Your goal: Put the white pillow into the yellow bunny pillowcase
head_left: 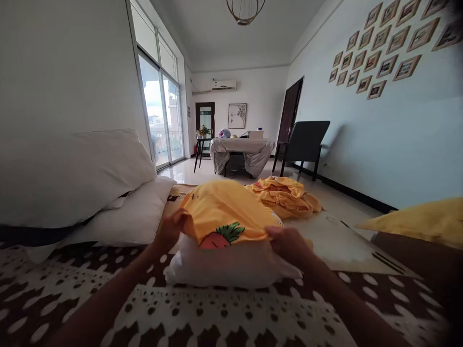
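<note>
A brown-and-white patterned spread [173, 308] filled the near part of the room, its blobs and spots running under both forearms. On it, just ahead, lay a white pillow [224, 272], its near end bare and its far part hidden beneath an orange cover [224, 205] with a red-and-green fruit-like print. The left hand [173, 227] had its fingers pinched on the cover's left near edge; the right hand [289, 243] had its fingers clenched on the right near edge, so the rim stretched taut between them.

An uneven pull seemed likely to skew the cover or bunch the filling into one corner; a weak pinch could have let the rim slip, and a hard tug might have strained a seam.

To the left, white pillows [108, 168] lay stacked; beyond the cover, to the right, sat a crumpled orange cloth [285, 195]. Farther off stood a draped surface [256, 161] and a dark chair [306, 142]. An air conditioner [224, 86] hung on the far wall, any marking on it too small to read. No brand, label or writing was legible anywhere.
</note>
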Demonstrator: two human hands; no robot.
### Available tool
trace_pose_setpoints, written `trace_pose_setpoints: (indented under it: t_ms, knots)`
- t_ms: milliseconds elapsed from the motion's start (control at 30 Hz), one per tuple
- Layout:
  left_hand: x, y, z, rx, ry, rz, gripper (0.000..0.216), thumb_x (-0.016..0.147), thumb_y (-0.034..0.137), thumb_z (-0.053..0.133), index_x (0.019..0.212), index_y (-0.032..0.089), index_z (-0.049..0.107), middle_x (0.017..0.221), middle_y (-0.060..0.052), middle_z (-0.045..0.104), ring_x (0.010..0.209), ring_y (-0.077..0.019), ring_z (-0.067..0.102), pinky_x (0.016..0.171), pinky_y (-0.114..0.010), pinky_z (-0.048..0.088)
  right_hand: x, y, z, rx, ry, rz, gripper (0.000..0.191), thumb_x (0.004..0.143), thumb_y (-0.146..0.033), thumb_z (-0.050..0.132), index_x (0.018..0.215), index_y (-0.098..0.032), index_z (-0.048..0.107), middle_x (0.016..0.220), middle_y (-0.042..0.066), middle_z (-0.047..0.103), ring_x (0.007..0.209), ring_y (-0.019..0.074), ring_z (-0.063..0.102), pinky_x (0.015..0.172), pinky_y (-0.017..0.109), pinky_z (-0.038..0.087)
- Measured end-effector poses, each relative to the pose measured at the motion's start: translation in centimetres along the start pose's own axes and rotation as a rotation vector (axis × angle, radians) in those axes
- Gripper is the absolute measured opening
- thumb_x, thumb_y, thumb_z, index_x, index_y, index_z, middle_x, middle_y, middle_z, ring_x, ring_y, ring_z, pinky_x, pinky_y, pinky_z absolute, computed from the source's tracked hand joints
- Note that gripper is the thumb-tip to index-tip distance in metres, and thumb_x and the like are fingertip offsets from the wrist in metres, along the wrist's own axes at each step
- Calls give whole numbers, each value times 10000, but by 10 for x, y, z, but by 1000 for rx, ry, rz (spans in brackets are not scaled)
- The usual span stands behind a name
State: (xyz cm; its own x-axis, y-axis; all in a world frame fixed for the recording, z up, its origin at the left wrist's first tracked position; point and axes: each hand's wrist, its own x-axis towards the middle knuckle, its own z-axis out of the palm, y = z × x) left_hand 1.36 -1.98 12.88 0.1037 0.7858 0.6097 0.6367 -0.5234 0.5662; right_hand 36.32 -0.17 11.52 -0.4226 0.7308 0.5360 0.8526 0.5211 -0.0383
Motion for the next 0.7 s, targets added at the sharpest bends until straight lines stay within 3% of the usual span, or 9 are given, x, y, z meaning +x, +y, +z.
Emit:
trace_pose_setpoints:
  t_ms: [100, 233, 300, 367, 433, 533, 567, 633, 700]
  knots:
    - [-2, 18, -27, 8, -180, 24, 357, 928, 414, 344, 764, 162, 536, 716, -6, 535, 666, -135, 498, 627, -223, 393, -17, 4, -19, -131, -6, 95, 203, 729, -113, 410, 727, -180, 602, 710, 69, 660, 678, 178, 591, 576, 260, 282]
    - [-47, 0, -9, 212, -611, 139, 298, 925, 328, 378, 739, 164, 545, 762, -32, 566, 752, -162, 519, 699, -246, 388, -52, -5, 10, -15, -423, 51, 359, 716, -66, 381, 921, -187, 650, 839, 75, 696, 741, 182, 618, 594, 252, 305]
    - [-66, -13, 2, 217, -685, 167, 277, 928, 287, 376, 767, 166, 567, 830, -57, 595, 836, -183, 532, 759, -264, 394, -61, -9, 24, 91, -551, 50, 418, 740, -74, 370, 1036, -196, 639, 942, 84, 699, 819, 196, 632, 627, 248, 340]
    - [-73, -19, 0, 165, -724, 164, 252, 917, 266, 407, 781, 168, 595, 866, -65, 616, 886, -192, 539, 808, -278, 397, -63, -10, 24, 184, -563, 67, 366, 779, -120, 380, 1021, -192, 646, 961, 94, 691, 882, 211, 627, 677, 252, 372]
    - [-69, -18, -18, 111, -828, 82, 186, 871, 279, 499, 811, 178, 644, 881, -55, 643, 876, -192, 565, 799, -276, 411, -60, -4, 9, 292, -592, 65, 277, 792, -174, 424, 931, -189, 663, 910, 85, 688, 864, 207, 621, 689, 251, 388]
    - [-50, -18, -56, -58, -1145, -203, 250, 781, 388, 624, 945, 214, 700, 872, -38, 691, 787, -195, 613, 677, -260, 448, -50, 26, -21, 553, -877, 68, 199, 778, -279, 529, 889, -188, 667, 810, 51, 681, 744, 181, 616, 627, 242, 404]
    - [-41, -23, -66, -136, -1174, -295, 309, 768, 442, 630, 962, 213, 704, 856, -40, 701, 767, -197, 622, 652, -258, 455, -45, 41, -28, 651, -954, 101, 221, 773, -332, 558, 903, -187, 664, 779, 43, 676, 703, 173, 611, 604, 242, 409]
    - [-18, -40, -74, -265, -973, -458, 402, 749, 543, 613, 883, 175, 702, 781, -54, 699, 735, -196, 631, 645, -256, 467, -28, 76, -31, 810, -876, 216, 328, 777, -459, 564, 911, -173, 651, 720, 38, 659, 640, 158, 594, 582, 247, 418]
    - [9, -65, -65, -297, -520, -639, 477, 715, 624, 592, 760, 152, 647, 669, -44, 655, 652, -177, 619, 604, -250, 465, -4, 107, -18, 854, -508, 394, 442, 790, -566, 496, 880, -158, 638, 722, 53, 653, 616, 146, 576, 563, 249, 411]
